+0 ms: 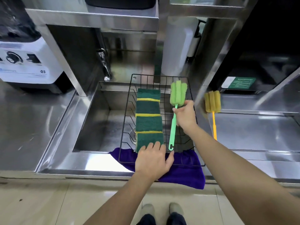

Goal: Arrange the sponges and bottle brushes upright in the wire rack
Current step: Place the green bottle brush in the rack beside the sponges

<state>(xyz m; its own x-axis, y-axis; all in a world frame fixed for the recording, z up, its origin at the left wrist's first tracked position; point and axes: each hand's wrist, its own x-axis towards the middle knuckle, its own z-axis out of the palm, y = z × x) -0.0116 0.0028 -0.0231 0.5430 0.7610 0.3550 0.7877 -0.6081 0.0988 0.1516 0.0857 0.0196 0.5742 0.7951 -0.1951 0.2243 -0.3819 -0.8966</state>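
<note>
A black wire rack (pixel 128 111) sits over the sink. Several green sponges with yellow edges (pixel 148 109) stand in a row down its left side. My left hand (pixel 152 161) rests on the rack's near edge, fingers spread and touching the nearest sponge (pixel 148 139). My right hand (pixel 185 115) grips the handle of the green bottle brush (pixel 177 94), which lies slanted in the rack's right half, foam head toward the back. A yellow bottle brush (pixel 212 102) lies on the steel counter to the right of the rack.
A purple cloth (pixel 181 172) lies under the rack's near edge and hangs over the counter front. The steel sink (pixel 97 120) has a tap (pixel 103 62) at the back left. A white machine (pixel 24 62) stands far left; a white bottle (pixel 177 46) behind the rack.
</note>
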